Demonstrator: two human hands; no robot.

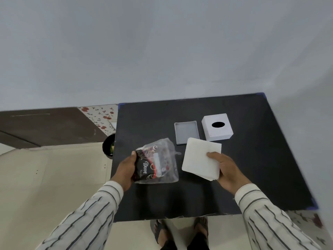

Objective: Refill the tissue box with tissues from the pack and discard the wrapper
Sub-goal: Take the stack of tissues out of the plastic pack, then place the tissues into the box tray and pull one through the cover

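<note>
Left hand (126, 168): fingers clamped on the wrapper (156, 162), held above the black table (252, 159).
Right hand (227, 170): thumb and fingers pinching the tissue stack (200, 159).
Tissue box (217, 126): on the table, beside its open tray (186, 132).

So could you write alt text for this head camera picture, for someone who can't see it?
A person standing at a black table holds a stack of white tissues in the right hand and an emptied clear wrapper in the left hand. Beyond lie a white tissue box cover and its open grey base tray.
</note>
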